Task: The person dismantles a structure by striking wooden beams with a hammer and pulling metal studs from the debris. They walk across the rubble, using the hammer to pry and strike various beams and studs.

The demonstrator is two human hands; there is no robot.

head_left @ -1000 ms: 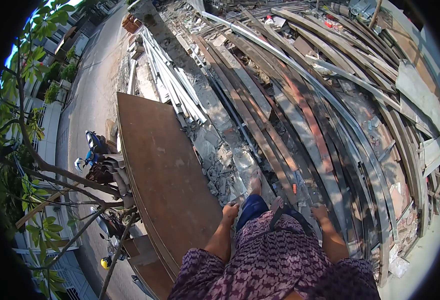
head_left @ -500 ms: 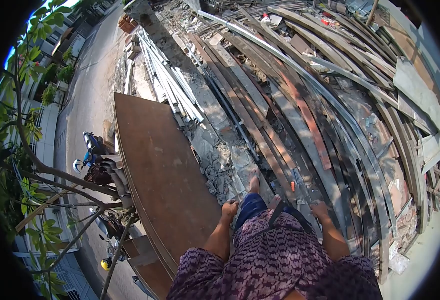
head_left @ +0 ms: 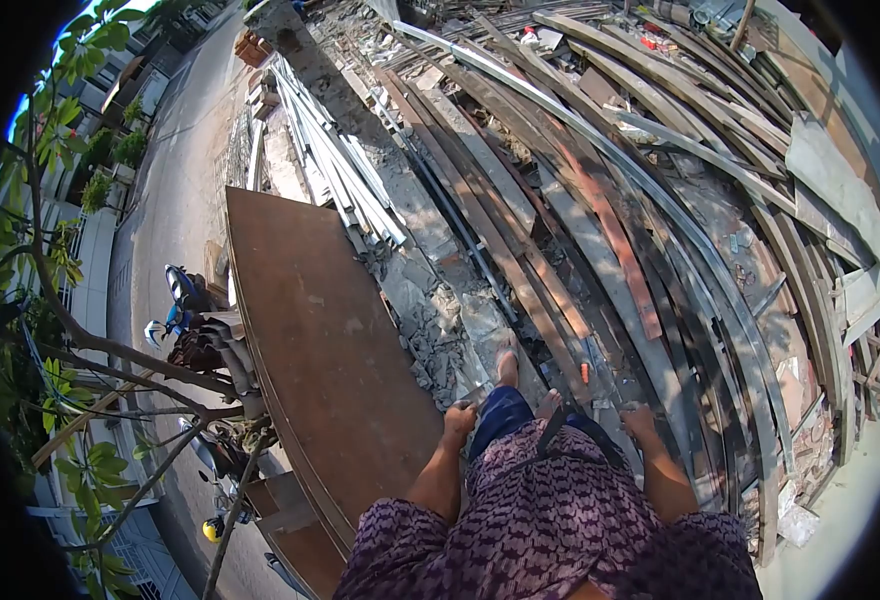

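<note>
My left hand point(head_left: 459, 418) is curled closed beside my left leg, close to the right edge of a large brown plywood board point(head_left: 320, 310). My right hand point(head_left: 639, 421) hangs past my other leg with its fingers curled in, above the long timber planks. If either hand holds anything, it is hidden or too small to make out. Between the hands my bare feet point(head_left: 507, 368) stand among rubble and planks. A small orange object point(head_left: 586, 373) lies just ahead of my right foot.
Long wooden planks point(head_left: 500, 220) and a bent metal channel point(head_left: 600, 130) cover the ground ahead. White metal strips point(head_left: 335, 160) lie beyond the plywood. Broken concrete point(head_left: 430, 320) runs alongside. To the left are tree branches point(head_left: 130, 350), a parked blue motorbike point(head_left: 188, 290) and a road point(head_left: 185, 150).
My hands and feet stay almost in place. The view shifts very slightly, and the tree leaves at the left have moved a little.
</note>
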